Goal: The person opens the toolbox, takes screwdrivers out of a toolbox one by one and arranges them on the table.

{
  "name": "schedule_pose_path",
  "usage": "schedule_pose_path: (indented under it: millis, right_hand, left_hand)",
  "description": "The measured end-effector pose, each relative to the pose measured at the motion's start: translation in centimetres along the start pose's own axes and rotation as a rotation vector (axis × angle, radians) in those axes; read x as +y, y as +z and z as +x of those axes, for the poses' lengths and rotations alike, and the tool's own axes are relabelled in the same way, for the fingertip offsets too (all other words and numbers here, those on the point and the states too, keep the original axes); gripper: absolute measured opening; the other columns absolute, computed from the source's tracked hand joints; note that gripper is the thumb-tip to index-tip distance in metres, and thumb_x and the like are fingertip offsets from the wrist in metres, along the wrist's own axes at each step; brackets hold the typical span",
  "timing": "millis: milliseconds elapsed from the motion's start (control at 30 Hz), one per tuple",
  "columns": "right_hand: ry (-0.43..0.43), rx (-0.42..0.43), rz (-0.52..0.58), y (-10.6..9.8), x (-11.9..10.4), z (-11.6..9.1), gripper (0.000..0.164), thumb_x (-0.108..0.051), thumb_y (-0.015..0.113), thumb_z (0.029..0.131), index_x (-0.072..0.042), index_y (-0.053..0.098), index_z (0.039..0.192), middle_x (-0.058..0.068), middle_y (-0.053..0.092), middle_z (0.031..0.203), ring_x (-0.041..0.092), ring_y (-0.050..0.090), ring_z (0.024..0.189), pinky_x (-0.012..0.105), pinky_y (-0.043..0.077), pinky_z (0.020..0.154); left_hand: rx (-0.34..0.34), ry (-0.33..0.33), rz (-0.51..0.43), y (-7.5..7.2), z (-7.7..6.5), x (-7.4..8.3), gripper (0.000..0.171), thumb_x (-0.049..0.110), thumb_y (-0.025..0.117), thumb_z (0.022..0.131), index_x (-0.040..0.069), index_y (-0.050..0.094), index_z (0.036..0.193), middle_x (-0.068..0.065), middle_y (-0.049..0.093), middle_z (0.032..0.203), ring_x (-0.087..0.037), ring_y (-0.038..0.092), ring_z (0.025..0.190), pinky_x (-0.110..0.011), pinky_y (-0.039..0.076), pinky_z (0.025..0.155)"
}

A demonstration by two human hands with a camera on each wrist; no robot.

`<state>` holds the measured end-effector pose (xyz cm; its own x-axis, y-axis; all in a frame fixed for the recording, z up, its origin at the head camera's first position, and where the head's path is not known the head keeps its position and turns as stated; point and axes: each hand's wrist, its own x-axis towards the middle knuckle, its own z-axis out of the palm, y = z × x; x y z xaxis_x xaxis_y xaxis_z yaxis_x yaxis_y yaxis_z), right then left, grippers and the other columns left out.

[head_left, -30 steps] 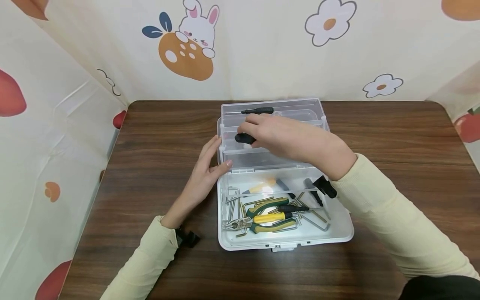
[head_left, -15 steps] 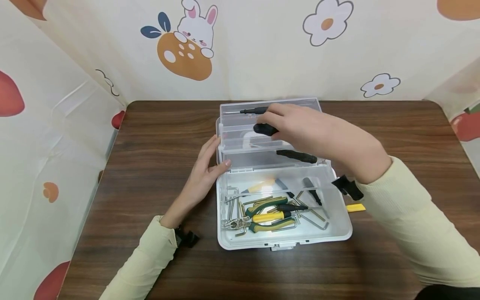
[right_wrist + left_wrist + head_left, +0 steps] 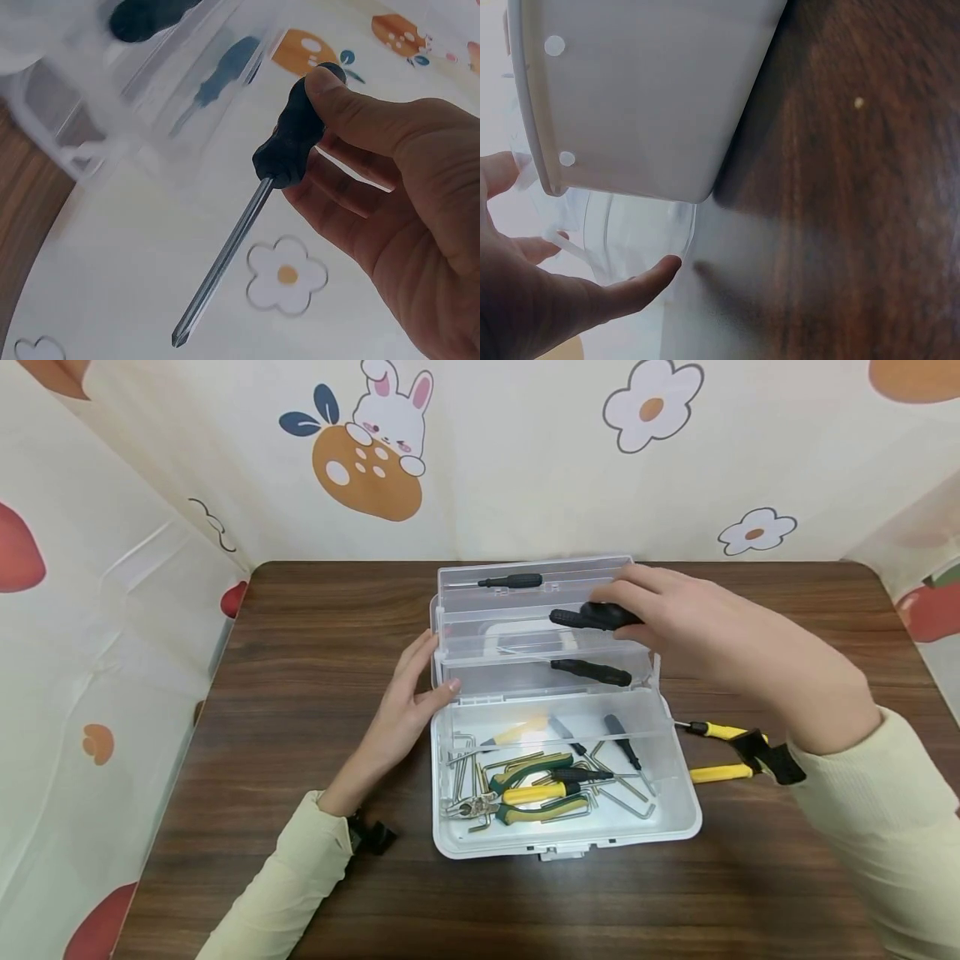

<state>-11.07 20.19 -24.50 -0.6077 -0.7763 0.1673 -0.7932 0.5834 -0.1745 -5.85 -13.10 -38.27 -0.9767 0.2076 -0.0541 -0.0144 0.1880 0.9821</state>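
My right hand [image 3: 675, 618] pinches a screwdriver [image 3: 292, 131] by its black handle, above the right part of the toolbox's clear trays. Its bare shaft ends in a cross-shaped tip in the right wrist view. My left hand [image 3: 401, 702] rests against the left side of the toolbox [image 3: 637, 831], with extended fingers at the tray's edge. One black screwdriver [image 3: 512, 581] lies in the rear tray and a second black-handled screwdriver [image 3: 592, 673] in the front one. Another dark handle [image 3: 568, 619] overlaps the held screwdriver in the head view.
Inside the white base lie green-handled pliers [image 3: 540, 817], a yellow-handled screwdriver [image 3: 536, 794] and several hex keys [image 3: 630, 806]. Yellow-handled tools [image 3: 720, 772] lie on the wooden table [image 3: 315, 643] right of the box. A patterned curtain [image 3: 525, 468] stands behind.
My right hand has moved rightward over the trays with the screwdriver. Its shift uncovers the front tray's screwdriver and the yellow-handled tools on the right. The left hand stays in place.
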Motion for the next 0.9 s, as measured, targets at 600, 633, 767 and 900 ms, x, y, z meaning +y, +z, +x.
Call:
schedule_pose_path:
  millis: [600,633,767,900]
  right_hand:
    - [0.275,0.067,0.001,0.9,2.5,-6.8,0.054,0.007,0.082,0.082,-0.008,0.065,0.131,0.009,0.068,0.117,0.030,0.068,0.101,0.055,0.054,0.085]
    - [0.296,0.058,0.005,1.1,2.7,-7.2,0.055,0.008,0.082,0.082,-0.008,0.065,0.131,0.010,0.068,0.117,0.031,0.068,0.101,0.056,0.054,0.085]
    - [0.360,0.033,0.019,2.3,3.4,-9.0,0.057,0.010,0.081,0.082,-0.008,0.064,0.132,0.013,0.067,0.118,0.035,0.069,0.101,0.063,0.055,0.084]
    - [0.367,0.030,0.041,4.2,4.1,-10.5,0.054,0.008,0.082,0.082,-0.007,0.064,0.131,0.012,0.067,0.116,0.033,0.070,0.100,0.062,0.057,0.084]
  left_hand:
    - [0.001,-0.003,-0.006,0.0,0.0,-0.3,0.071,0.019,0.063,0.103,0.016,0.030,0.166,-0.003,0.011,0.175,-0.031,0.038,0.152,-0.049,0.051,0.111]
    - [0.000,-0.003,-0.005,0.0,0.1,-0.3,0.071,0.019,0.063,0.103,0.016,0.030,0.166,-0.003,0.011,0.175,-0.031,0.038,0.152,-0.049,0.051,0.111]
    - [-0.003,0.000,0.001,0.0,0.1,-0.3,0.071,0.020,0.063,0.103,0.015,0.030,0.166,-0.003,0.010,0.175,-0.030,0.035,0.153,-0.050,0.050,0.112]
    - [-0.006,-0.006,0.002,0.0,0.1,-0.3,0.071,0.022,0.063,0.103,0.016,0.029,0.166,-0.002,0.010,0.176,-0.031,0.038,0.152,-0.050,0.050,0.112]
